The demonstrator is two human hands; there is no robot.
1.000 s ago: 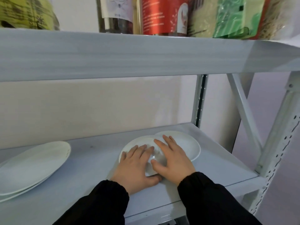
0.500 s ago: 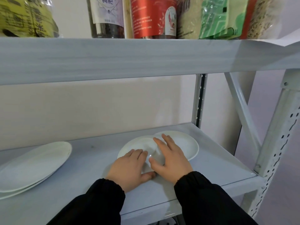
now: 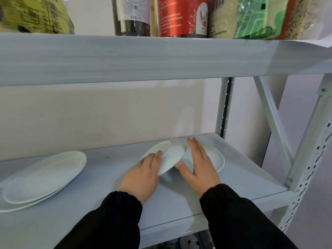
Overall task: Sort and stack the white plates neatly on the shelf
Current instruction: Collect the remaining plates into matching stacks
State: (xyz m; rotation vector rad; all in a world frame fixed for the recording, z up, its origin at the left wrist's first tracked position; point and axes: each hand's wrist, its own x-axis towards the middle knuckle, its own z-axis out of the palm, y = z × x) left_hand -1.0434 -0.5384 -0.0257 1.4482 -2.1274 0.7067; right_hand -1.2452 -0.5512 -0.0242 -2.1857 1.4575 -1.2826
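Now left hand [image 3: 143,177] around tilted plate [image 3: 172,158]

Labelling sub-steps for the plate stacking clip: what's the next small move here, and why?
Probably lift the tilted small plate clear and lay it flat on the right plate. The left hand holds its near edge, it leans between the left plate and that one, and the open right hand lies beside it, so this trio is not yet stacked.

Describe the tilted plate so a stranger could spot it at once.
On the lower board of the pale grey metal shelf, look right of centre. The small round white plate there is held by the left hand; unlike its neighbours, it is tilted, not flat.
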